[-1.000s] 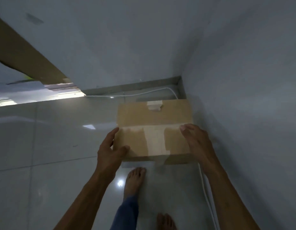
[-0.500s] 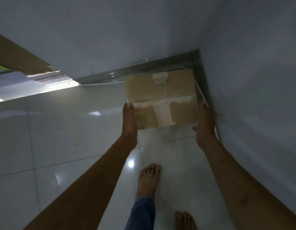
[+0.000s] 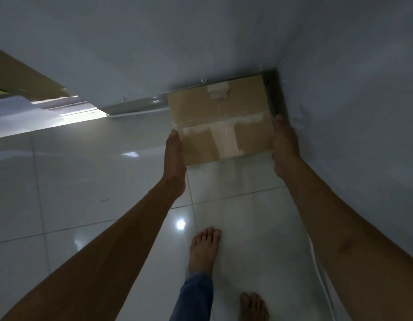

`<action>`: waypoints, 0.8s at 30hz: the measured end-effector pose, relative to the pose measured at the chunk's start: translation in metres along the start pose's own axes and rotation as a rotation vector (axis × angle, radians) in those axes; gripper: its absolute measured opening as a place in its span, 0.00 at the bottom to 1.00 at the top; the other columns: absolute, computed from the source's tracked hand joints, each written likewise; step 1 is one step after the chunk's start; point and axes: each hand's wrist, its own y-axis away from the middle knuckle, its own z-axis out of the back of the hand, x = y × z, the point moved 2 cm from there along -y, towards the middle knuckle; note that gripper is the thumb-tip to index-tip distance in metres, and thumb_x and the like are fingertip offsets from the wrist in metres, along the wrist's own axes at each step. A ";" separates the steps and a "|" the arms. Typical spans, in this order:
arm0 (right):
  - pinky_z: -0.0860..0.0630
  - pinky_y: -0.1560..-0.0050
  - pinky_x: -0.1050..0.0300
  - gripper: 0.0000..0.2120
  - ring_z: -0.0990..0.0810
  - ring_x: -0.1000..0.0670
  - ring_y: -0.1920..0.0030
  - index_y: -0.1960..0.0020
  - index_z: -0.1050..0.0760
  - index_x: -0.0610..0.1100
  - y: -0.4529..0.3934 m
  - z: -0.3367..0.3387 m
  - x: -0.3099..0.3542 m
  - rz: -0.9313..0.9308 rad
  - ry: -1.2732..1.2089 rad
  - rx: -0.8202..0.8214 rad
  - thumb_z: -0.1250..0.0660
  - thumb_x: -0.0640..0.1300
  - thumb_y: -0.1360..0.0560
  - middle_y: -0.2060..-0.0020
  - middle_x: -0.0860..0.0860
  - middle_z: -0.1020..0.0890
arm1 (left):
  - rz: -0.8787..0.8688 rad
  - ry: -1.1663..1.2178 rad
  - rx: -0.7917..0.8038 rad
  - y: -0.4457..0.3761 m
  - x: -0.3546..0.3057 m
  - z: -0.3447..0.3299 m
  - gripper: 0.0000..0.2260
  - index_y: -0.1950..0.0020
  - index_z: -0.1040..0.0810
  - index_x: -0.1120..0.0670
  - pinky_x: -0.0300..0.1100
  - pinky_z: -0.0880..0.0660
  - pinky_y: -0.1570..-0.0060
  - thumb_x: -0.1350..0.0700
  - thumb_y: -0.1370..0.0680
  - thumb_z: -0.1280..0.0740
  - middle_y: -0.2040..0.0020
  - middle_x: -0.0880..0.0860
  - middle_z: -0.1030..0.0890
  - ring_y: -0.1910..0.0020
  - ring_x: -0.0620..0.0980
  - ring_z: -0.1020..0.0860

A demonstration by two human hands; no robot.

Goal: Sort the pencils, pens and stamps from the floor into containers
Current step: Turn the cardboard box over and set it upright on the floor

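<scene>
A closed brown cardboard box (image 3: pixel 220 119) with strips of tape across its top sits on the glossy tiled floor, tucked into the corner where two walls meet. My left hand (image 3: pixel 175 156) lies flat with straight fingers against the box's left side. My right hand (image 3: pixel 284 144) presses flat against its right side, between the box and the right wall. No pencils, pens or stamps are in view.
Grey walls (image 3: pixel 340 112) close in behind and to the right of the box. A white cable (image 3: pixel 321 281) runs along the base of the right wall. My bare feet (image 3: pixel 203 249) stand on the white tiles. A doorway (image 3: pixel 38 107) opens at the far left.
The box has gone from being held above the floor down and away into the corner. Both hands went from gripping its near edge to lying flat on its sides.
</scene>
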 end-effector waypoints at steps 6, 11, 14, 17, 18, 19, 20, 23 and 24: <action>0.26 0.41 0.54 0.22 0.24 0.50 0.39 0.26 0.30 0.51 0.058 0.008 -0.011 0.019 0.045 0.023 0.38 0.58 0.17 0.36 0.52 0.24 | 0.176 0.180 0.219 0.016 -0.005 -0.008 0.44 0.20 0.44 0.51 0.56 0.34 0.26 0.51 0.30 0.23 0.22 0.57 0.32 0.25 0.59 0.30; 0.30 0.37 0.55 0.22 0.26 0.53 0.33 0.26 0.29 0.52 0.143 0.029 -0.028 0.100 0.094 0.089 0.38 0.58 0.16 0.32 0.56 0.24 | 0.188 0.631 0.035 -0.006 -0.173 0.178 0.31 0.18 0.50 0.40 0.39 0.41 0.26 0.40 0.16 0.39 0.17 0.45 0.40 0.21 0.46 0.38; 0.30 0.38 0.55 0.22 0.26 0.53 0.32 0.25 0.31 0.54 0.192 0.050 -0.036 0.172 0.143 0.150 0.39 0.59 0.16 0.29 0.55 0.26 | -0.089 0.626 -0.187 0.060 -0.271 0.270 0.34 0.17 0.42 0.42 0.40 0.40 0.29 0.34 0.20 0.39 0.18 0.43 0.38 0.22 0.41 0.38; 0.32 0.38 0.58 0.26 0.28 0.55 0.31 0.22 0.34 0.55 0.237 0.073 -0.035 0.238 0.192 0.234 0.40 0.62 0.18 0.26 0.56 0.28 | -0.118 0.642 -0.188 0.121 -0.288 0.276 0.34 0.18 0.42 0.39 0.47 0.41 0.24 0.31 0.22 0.39 0.18 0.43 0.38 0.22 0.41 0.39; 0.32 0.38 0.59 0.28 0.28 0.56 0.29 0.23 0.34 0.55 0.253 0.086 -0.034 0.274 0.214 0.263 0.40 0.64 0.19 0.26 0.56 0.28 | -0.121 0.605 -0.203 0.145 -0.286 0.270 0.34 0.18 0.42 0.37 0.53 0.42 0.21 0.30 0.22 0.40 0.18 0.42 0.38 0.23 0.39 0.39; 0.31 0.37 0.59 0.29 0.28 0.55 0.28 0.23 0.34 0.56 0.266 0.097 -0.032 0.310 0.235 0.285 0.40 0.66 0.20 0.25 0.56 0.28 | -0.103 0.561 -0.239 0.161 -0.283 0.268 0.33 0.19 0.42 0.35 0.58 0.42 0.21 0.28 0.22 0.40 0.18 0.41 0.38 0.23 0.38 0.40; 0.31 0.37 0.60 0.29 0.29 0.55 0.27 0.23 0.34 0.56 0.278 0.108 -0.030 0.342 0.253 0.301 0.39 0.66 0.20 0.25 0.55 0.28 | -0.083 0.532 -0.254 0.172 -0.284 0.267 0.34 0.19 0.43 0.33 0.62 0.42 0.21 0.27 0.23 0.41 0.18 0.40 0.39 0.22 0.39 0.40; 0.33 0.34 0.60 0.30 0.31 0.56 0.26 0.21 0.36 0.54 0.318 0.147 -0.018 0.450 0.375 0.314 0.36 0.61 0.20 0.23 0.55 0.30 | -0.117 0.407 -0.244 0.227 -0.302 0.270 0.35 0.19 0.46 0.32 0.64 0.47 0.20 0.25 0.24 0.43 0.17 0.41 0.41 0.19 0.43 0.43; 0.34 0.33 0.61 0.30 0.33 0.58 0.26 0.21 0.36 0.53 0.329 0.158 -0.015 0.490 0.419 0.301 0.35 0.59 0.20 0.23 0.54 0.30 | -0.136 0.362 -0.253 0.241 -0.305 0.271 0.35 0.19 0.46 0.34 0.64 0.49 0.20 0.26 0.24 0.43 0.17 0.41 0.42 0.18 0.43 0.44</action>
